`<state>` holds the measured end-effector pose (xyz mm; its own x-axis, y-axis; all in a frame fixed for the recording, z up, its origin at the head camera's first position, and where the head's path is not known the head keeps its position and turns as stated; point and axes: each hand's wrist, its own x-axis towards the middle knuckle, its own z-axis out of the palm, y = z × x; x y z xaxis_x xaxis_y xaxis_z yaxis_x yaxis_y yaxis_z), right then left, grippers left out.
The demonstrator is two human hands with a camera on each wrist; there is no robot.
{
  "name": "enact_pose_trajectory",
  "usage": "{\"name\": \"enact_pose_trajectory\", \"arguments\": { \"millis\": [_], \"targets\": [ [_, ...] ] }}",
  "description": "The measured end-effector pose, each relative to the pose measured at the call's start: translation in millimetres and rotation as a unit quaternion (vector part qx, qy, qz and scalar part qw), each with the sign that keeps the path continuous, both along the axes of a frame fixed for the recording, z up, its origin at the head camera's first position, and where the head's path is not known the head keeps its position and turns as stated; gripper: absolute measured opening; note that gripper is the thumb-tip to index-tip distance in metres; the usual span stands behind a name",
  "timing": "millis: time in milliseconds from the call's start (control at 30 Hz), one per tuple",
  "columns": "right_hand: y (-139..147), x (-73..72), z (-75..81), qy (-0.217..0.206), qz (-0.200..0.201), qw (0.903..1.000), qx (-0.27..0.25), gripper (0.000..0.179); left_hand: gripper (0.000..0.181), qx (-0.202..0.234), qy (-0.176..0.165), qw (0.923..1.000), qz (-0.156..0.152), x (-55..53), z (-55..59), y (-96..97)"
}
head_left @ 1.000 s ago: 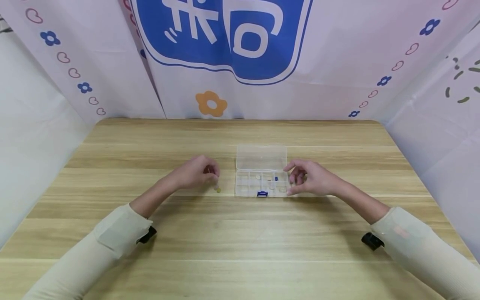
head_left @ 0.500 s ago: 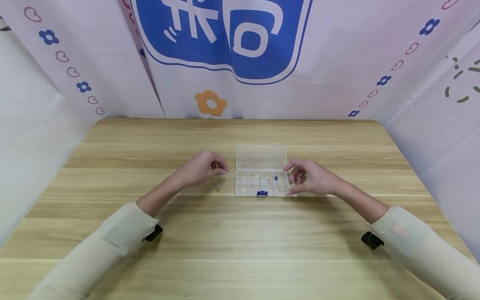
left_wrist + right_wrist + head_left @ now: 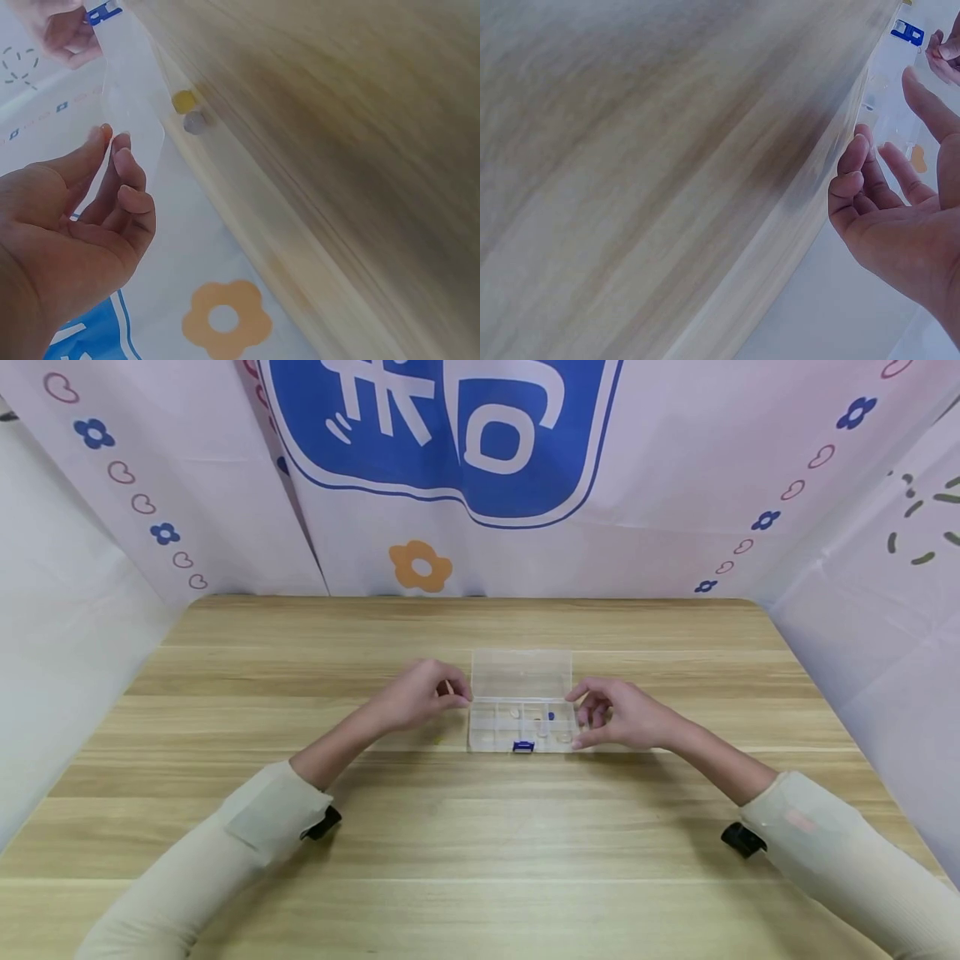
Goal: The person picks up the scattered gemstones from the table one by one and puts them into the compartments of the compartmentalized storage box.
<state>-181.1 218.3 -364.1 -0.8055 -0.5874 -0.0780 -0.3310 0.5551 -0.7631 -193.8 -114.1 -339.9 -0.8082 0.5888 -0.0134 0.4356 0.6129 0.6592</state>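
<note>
A: What lies nearest on the bench [image 3: 480, 843]?
B: A yellow disc [image 3: 184, 102] and a grey disc [image 3: 194, 122], close together, left of the box; that probably keeps them handy for the left hand [image 3: 423, 695].
A: And the box [image 3: 483, 718]?
B: Just beyond, between the hands. Its blue latch [image 3: 523, 747] faces the person.
A: What is the right hand [image 3: 628, 714] doing?
B: Thumb and index finger stand wide at the box's right end, likely to steady it. How hard they press, I can't tell.
A: The left?
B: Its fingers are narrow, pinching an orange bead [image 3: 107, 132] by the box's far left corner. A tip grip suits something so small, I'd say.
A: Which way does everything point?
B: The box's long axis runs side to side, across the person; the lid [image 3: 521, 675] is folded back toward the cloth backdrop [image 3: 360, 539]. The bead looks roundish, too small to show an axis.
</note>
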Motion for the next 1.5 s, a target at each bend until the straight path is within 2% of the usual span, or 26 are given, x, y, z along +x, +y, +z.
{"name": "enact_pose_trajectory", "arguments": {
  "millis": [433,900,1233,1500],
  "targets": [
    [-0.4,0.5,0.1,0.005,-0.004,1.0000,0.005,0.058,0.007,0.007,0.006,0.9999,-0.011,-2.2,0.3,12.6],
    [-0.4,0.2,0.0,0.006,-0.004,1.0000,0.003,0.057,0.006,0.013,-0.021,0.9996,-0.012,-0.3,1.8,27.2],
    [0.7,-1.4,-1.7,0.005,0.004,1.0000,-0.002,0.057,0.007,0.015,-0.011,0.9995,-0.026,-1.3,-4.3,36.5],
    [0.8,-1.5,-2.0,0.003,-0.002,1.0000,-0.004,0.058,0.007,0.020,-0.022,0.9992,-0.027,-1.4,-6.7,41.0]
  ]
}}
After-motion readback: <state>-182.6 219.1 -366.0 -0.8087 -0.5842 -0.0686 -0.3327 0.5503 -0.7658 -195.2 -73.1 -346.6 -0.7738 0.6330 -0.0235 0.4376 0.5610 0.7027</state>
